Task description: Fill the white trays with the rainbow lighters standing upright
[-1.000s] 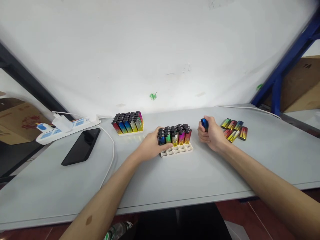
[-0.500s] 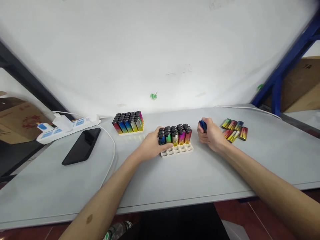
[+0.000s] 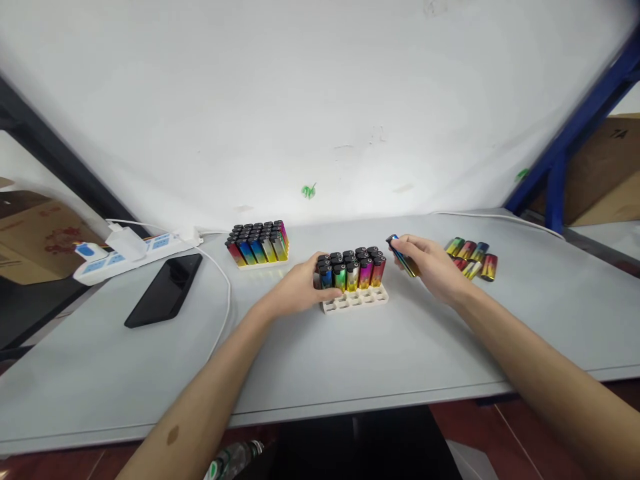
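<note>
A white rack (image 3: 356, 300) stands in front of me with rows of shiny lighters upright in its back part. Its front slots hold nothing. My left hand (image 3: 304, 288) is wrapped around the rack's left end, thumb across the front near a blue lighter (image 3: 326, 277), the other fingers partly hidden behind. To the right of the rack, my right hand (image 3: 430, 267) pinches a blue-and-gold lighter (image 3: 404, 257) with a black top, held tilted. Several loose lighters (image 3: 489, 267) lie on the table beyond that hand.
A second rack (image 3: 263, 265) full of lighters stands at the back left. Further left are a black phone (image 3: 164, 291), a power strip (image 3: 107, 267) with plugs and a white cable (image 3: 229, 300). A white wall (image 3: 320, 120) rises behind the grey table (image 3: 370, 367).
My right hand has turned the lighter from mostly hidden in the fist to tilted between the fingertips. My left hand stays at the rack.
</note>
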The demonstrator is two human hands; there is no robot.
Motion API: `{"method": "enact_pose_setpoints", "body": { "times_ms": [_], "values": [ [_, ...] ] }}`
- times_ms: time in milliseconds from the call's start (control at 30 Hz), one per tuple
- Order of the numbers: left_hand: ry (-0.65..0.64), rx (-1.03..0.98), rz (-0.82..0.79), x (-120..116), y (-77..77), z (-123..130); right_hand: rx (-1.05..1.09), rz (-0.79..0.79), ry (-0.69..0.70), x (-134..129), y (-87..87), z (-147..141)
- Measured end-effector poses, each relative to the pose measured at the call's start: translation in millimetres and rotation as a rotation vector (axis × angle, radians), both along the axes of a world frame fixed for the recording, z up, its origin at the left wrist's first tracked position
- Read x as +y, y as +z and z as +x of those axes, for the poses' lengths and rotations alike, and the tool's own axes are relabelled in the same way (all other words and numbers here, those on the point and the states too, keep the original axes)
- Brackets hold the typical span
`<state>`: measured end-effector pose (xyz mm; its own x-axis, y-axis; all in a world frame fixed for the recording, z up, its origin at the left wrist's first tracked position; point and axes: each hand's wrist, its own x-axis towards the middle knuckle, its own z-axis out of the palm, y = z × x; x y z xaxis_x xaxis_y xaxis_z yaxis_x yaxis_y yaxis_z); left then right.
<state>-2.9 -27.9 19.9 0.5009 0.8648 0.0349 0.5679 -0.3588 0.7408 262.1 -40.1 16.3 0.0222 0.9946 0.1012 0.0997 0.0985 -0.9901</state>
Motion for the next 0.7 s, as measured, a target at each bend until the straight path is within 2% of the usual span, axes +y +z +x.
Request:
{"method": "enact_pose_setpoints", "body": {
  "times_ms": [233,467,633,700],
  "values": [
    [-0.085,-0.015,-0.090,0.9,8.8,-13.7,0.149,0.127,0.112,-12.9,17.5,8.1],
    [-0.107,-0.032,-0.090,2.6,11.2,-15.4,-0.240,0.365,0.198,-30.5,17.2,-35.7],
    [-0.144,-0.019,-0.087,-1.8,17.5,-16.3,-0.549,0.725,0.158,-35.5,4.9,-68.1],
    [-0.151,-0.001,-0.079,-3.2,18.6,-17.3,-0.644,0.822,0.124,-34.8,-0.5,-77.1]
  ]
}}
